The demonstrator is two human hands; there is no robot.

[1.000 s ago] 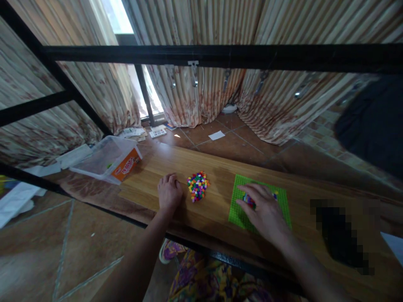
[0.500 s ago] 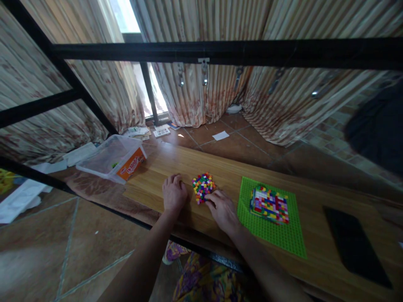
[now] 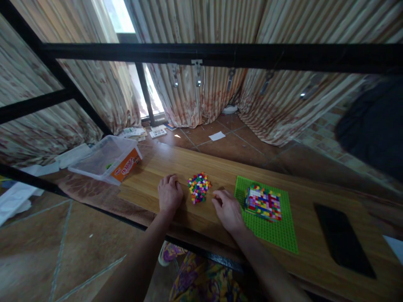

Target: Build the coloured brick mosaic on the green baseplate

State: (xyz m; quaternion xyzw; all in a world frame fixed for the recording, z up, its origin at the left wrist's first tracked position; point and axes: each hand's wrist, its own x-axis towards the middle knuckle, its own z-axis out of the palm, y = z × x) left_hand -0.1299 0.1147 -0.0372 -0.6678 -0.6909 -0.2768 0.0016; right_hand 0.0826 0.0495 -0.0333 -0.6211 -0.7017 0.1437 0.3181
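A loose pile of small, many-coloured toy bricks point(image 3: 199, 187) lies on the wooden tabletop between my hands. My left hand point(image 3: 170, 193) rests palm down just left of the pile, its fingers loosely bent and apart on the wood. Right of the pile is my right hand point(image 3: 227, 208), thumb and forefinger drawn together; anything pinched there is too small to make out. A green baseplate point(image 3: 277, 237) lies beyond that hand's right side. On it stands a low, multicoloured brick build point(image 3: 263, 203) with a patchwork top.
A clear plastic box point(image 3: 94, 161) with an orange label sits at the table's left end, a small green piece inside. Toward the right end lies a dark flat object point(image 3: 344, 239). A black metal bar point(image 3: 201, 52) crosses in front of the curtains. Papers lie on the floor.
My right hand has drawn back from the pile, rightward toward the green baseplate. My left hand stays beside the pile. The whole view has shifted slightly.
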